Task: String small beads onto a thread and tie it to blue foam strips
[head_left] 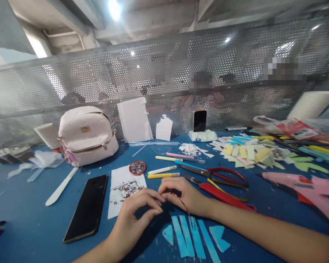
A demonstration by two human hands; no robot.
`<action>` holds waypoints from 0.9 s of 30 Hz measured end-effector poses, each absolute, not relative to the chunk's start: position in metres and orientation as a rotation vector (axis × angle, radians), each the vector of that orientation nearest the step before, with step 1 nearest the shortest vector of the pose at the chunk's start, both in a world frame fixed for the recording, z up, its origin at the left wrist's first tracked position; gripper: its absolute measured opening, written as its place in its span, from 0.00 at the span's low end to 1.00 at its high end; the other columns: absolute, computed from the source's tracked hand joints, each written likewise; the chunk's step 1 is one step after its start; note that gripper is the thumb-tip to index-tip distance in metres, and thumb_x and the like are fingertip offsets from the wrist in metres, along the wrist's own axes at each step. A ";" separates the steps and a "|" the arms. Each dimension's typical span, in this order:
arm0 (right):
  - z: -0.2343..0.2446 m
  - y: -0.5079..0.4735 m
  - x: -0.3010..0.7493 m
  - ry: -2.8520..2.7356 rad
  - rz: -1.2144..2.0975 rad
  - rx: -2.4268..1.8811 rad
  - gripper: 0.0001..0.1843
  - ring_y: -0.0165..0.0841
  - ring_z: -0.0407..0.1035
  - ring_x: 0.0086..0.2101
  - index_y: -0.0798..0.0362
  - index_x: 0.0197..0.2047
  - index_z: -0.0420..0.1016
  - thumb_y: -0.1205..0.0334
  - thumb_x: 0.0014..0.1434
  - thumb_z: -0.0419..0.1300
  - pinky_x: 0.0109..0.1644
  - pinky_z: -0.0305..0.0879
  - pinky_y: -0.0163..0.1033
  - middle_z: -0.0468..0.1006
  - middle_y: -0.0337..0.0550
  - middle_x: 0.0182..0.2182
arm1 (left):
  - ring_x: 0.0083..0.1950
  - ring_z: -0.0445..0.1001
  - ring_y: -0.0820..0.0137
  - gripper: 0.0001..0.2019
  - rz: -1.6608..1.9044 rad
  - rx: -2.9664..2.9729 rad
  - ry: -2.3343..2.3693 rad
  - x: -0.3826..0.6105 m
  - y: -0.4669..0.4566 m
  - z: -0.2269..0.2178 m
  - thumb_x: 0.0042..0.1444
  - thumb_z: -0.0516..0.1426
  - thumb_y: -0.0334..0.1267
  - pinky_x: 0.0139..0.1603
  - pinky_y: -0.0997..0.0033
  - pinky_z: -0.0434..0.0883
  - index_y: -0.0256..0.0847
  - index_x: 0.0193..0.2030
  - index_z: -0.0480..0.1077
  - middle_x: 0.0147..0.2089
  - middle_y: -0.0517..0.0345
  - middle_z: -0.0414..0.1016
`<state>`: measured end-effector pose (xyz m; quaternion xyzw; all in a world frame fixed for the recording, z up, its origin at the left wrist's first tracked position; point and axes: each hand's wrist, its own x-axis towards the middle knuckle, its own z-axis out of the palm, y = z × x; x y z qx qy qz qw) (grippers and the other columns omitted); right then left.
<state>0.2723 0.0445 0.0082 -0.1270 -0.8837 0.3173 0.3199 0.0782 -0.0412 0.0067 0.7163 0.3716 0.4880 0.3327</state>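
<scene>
at the blue table (24, 219), right hand (164, 194) pinching reddish strand (184, 206), left hand (161, 205) half-curled, hold unclear

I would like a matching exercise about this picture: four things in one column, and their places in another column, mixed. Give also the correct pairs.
Things
1. thin reddish strand
2. four light-blue strips
3. pale backpack
4. pink glue gun

Places
A. standing before the perforated screen
B. lying at the picture's right edge
C. flat on the blue table, in the picture's lower part
D. in the right hand

Pairs: 1-D, 2-C, 3-A, 4-B
</scene>
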 end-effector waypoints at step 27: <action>-0.001 0.050 0.275 -1.856 1.231 -0.666 0.20 0.25 0.56 0.22 0.55 0.42 0.69 0.48 0.71 0.47 0.25 0.51 0.31 0.62 0.33 0.23 | 0.42 0.76 0.67 0.08 1.315 1.722 1.023 0.073 -0.036 -0.001 0.62 0.56 0.30 0.45 0.70 0.70 0.40 0.33 0.75 0.36 0.55 0.77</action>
